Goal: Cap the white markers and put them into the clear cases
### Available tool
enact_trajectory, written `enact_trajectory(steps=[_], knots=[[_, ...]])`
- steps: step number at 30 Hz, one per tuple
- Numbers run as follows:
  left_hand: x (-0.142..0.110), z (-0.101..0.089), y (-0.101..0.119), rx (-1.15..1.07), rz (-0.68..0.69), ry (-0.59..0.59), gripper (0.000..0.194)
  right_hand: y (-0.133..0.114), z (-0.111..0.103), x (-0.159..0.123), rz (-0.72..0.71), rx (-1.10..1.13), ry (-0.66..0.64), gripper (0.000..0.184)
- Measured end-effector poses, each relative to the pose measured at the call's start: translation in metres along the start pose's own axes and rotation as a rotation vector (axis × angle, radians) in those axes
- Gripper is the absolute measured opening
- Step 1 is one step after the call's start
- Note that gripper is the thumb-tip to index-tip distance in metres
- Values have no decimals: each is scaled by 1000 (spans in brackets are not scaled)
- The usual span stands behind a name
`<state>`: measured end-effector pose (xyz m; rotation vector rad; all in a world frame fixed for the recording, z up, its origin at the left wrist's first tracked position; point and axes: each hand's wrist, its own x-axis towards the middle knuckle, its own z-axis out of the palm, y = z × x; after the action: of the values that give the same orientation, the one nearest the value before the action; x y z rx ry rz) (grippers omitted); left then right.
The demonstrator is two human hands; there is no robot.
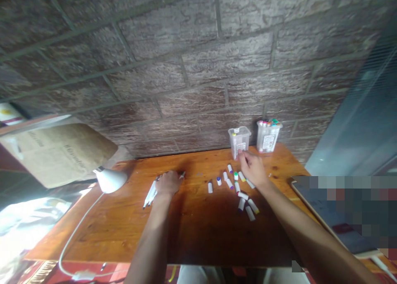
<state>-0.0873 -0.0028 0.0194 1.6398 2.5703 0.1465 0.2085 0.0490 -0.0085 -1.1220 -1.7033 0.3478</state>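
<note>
Your left hand (168,182) lies palm-down on the wooden desk (192,238), left of centre, curled over white marker pens (150,194) whose bodies stick out on its left side; a pen tip also shows at its right edge. The fingers' undersides are hidden, so whether they are clenched on the pens cannot be told. Your right hand (253,168) reaches farther out, thumb and fingertips drawn close together in front of the left tub (235,144); whether they pinch something, or touch the tub, is unclear. Just left of and nearer than that hand, about a dozen short white marker caps (229,184) lie scattered, with purple, green and yellow ends among them. The left tub, clear plastic, shows one yellow-ended piece near its rim; the right tub (268,138), beside it, is crowded with pink, orange and green ends. Work seems partway along: the right tub looks filled, while the left tub shows little inside and the caps and pens lie out on the desk. Farther left stands a white lamp (111,180) under brown paper (62,147); a tablet (316,207) lies at right, and a stone-block wall (198,85) rises behind.
</note>
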Motion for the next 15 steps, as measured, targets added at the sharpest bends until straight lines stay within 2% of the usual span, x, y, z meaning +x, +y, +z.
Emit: enact_trajectory(steps=[3, 6, 8, 10, 12, 13, 15], knots=[[0, 10, 7, -50, 111, 17, 27, 3, 3, -1, -30, -64, -154, 38], [-1, 17, 16, -129, 274, 44, 28, 5, 5, -3, -102, -116, -326, 22], [-2, 20, 23, -276, 387, 82, 29, 6, 4, -4, -124, -109, -396, 17], [-3, 21, 28, -547, 471, 123, 28, 7, 3, -5, -110, -49, -441, 13], [-4, 21, 32, -906, 488, 101, 31, 9, 2, -5, -80, 29, -488, 10], [-5, 21, 34, -1082, 463, 39, 34, 11, 2, -5, -67, 63, -508, 9], [-6, 20, 37, -1409, 376, -159, 38, 13, 2, -4, -54, 111, -540, 7]])
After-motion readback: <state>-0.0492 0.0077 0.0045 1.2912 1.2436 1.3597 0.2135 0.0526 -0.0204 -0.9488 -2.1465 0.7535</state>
